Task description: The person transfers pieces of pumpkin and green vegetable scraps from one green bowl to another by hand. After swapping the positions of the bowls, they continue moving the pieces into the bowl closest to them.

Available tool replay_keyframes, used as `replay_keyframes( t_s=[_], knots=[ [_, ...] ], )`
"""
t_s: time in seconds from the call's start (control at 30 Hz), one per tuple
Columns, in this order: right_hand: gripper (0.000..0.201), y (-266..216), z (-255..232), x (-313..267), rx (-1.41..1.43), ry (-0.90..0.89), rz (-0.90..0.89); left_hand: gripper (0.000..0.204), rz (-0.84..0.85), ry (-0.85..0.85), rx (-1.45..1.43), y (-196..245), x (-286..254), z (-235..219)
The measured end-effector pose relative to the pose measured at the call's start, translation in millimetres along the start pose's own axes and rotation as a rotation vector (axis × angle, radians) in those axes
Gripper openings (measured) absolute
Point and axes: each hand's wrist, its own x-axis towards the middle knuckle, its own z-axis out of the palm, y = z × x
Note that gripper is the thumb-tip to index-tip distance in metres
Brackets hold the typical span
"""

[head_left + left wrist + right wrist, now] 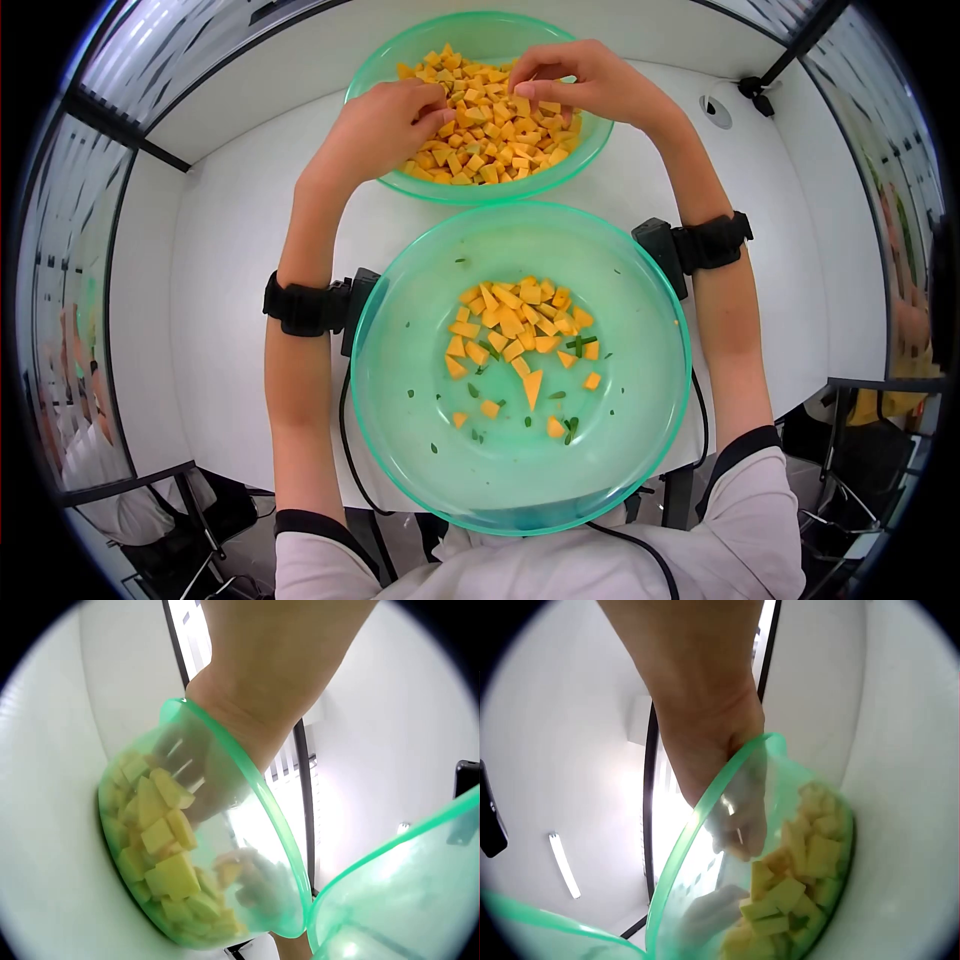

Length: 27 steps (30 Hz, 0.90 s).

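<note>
Many diced orange pumpkin pieces (490,135) fill the far green translucent bowl (455,192). My left hand (385,122) reaches over its left side, fingers bent down among the pieces; whether it grips one I cannot tell. From the right, my right hand (585,85) leans over the same bowl, thumb and fingers close together with a pumpkin piece at the tips. In the left wrist view, an orange piece (229,871) shows at those fingertips through the bowl wall. Nearer my body, a second green bowl (400,450) holds fewer pumpkin pieces (520,315) and small green scraps (572,430).
Both bowls stand on a white table (230,350), the near one at its front edge. White panels surround the table's back and sides. Black wrist cameras (660,255) flank the near bowl, and a dark cable (345,430) runs down beside it.
</note>
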Motion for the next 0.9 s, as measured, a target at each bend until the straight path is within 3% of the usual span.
replay_keyframes(
  t_s=[0.63, 0.9],
  knots=[
    [0.023, 2.1, -2.8, 0.7, 0.091, 0.033, -0.003, 0.027, -0.055, 0.063, -0.09, -5.0, 0.1, 4.4],
    [0.024, 16.8, -5.5, 2.7, 0.001, 0.017, -0.004, 0.026, -0.047, 0.067, -0.094, -8.0, 0.6, 5.8]
  ],
)
